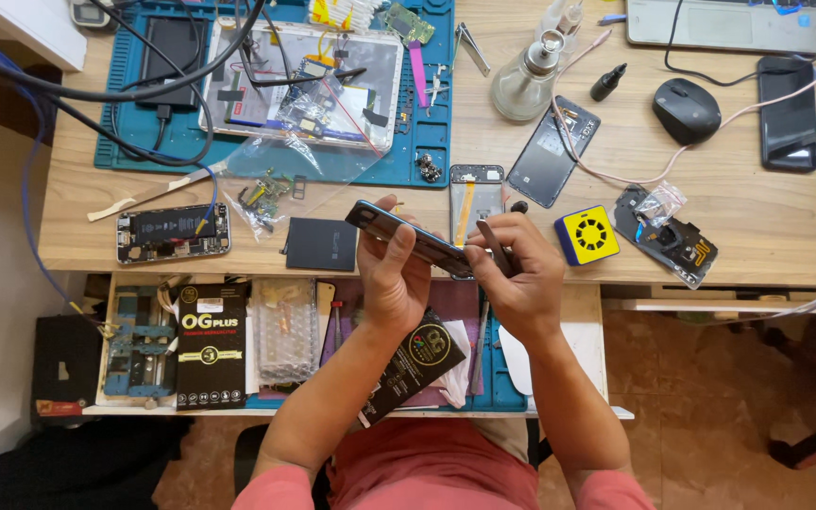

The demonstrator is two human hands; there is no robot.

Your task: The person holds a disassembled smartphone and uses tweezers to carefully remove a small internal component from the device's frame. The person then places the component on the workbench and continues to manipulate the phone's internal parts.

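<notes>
Both hands grip a phone (pixel 408 238): left hand (pixel 391 274), right hand (pixel 512 274) pinching tweezers (pixel 495 247); battery (pixel 321 244) beside.

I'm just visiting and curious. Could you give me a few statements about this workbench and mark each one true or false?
1. The left hand holds a phone edge-on. True.
2. The right hand is empty. False: it holds a thin tool against the phone.
3. A black mouse lies on the desk. True.
4. The small yellow box sits in the drawer. False: it is on the desk.
</notes>
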